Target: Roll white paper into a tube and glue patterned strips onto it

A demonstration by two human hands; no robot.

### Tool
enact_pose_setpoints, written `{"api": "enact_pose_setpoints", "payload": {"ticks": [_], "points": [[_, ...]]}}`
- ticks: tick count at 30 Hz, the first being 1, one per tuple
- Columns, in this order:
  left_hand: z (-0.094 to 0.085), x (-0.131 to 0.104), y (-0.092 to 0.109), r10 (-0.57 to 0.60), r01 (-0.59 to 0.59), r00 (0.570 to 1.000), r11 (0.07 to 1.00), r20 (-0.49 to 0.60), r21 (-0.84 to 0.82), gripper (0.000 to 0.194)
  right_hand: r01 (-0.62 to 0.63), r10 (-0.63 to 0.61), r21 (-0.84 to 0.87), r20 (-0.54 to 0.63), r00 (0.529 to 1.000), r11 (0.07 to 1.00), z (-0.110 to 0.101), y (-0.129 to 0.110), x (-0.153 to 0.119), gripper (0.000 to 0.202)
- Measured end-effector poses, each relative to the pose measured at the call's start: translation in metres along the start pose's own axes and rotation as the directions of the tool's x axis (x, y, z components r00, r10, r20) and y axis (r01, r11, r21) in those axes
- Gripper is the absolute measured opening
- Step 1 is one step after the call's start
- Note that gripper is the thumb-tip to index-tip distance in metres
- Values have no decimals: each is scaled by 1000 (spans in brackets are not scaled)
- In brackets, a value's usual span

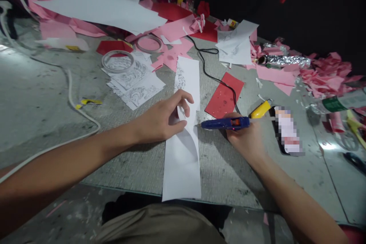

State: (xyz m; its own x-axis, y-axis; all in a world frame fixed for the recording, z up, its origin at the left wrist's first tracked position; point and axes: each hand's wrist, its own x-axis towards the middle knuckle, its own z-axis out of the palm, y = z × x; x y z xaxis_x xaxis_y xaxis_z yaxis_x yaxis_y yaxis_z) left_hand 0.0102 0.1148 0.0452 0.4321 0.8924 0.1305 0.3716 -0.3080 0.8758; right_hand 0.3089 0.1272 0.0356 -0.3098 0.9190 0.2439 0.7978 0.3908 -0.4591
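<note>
My right hand is wrapped round a blue hot glue gun, its nozzle pointing left at the right edge of a long white paper strip. A glue stick sticks out of the gun's back, and a black cord runs up from it. Over the strip's middle hovers my left hand, fingers curled but apart, with nothing visible between them. Grey printed patterns mark the strip's upper part, and its near end reaches the table's front edge. Beyond the gun lies a red card.
Printed sheets lie left, with a tape roll on them. Right are a yellow-handled tool and a phone. Pink paper scraps and large white sheets crowd the back. A white cable crosses the left side.
</note>
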Motion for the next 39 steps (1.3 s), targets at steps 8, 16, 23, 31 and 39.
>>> {"api": "enact_pose_setpoints", "payload": {"ticks": [8,16,23,31,39], "points": [[-1,1,-1,6,-7,1000,1000,5,14,43,-23,22,37,10,1000,999,-1,-2,0,9],[-1,1,1,1,-1,1000,1000,5,8,43,2,-3,-35,-19,1000,999,-1,0,1,12],[-1,1,1,-6,6,1000,1000,9,1,44,-1,1,-3,10,1000,1000,-3,1,1,13],[-1,0,2,1,-1,1000,1000,14,-5,43,-31,32,-24,9,999,999,-6,-2,1,3],[-1,1,0,3,-3,1000,1000,16,1,44,30,-30,-8,9,1000,1000,-5,5,0,14]]}}
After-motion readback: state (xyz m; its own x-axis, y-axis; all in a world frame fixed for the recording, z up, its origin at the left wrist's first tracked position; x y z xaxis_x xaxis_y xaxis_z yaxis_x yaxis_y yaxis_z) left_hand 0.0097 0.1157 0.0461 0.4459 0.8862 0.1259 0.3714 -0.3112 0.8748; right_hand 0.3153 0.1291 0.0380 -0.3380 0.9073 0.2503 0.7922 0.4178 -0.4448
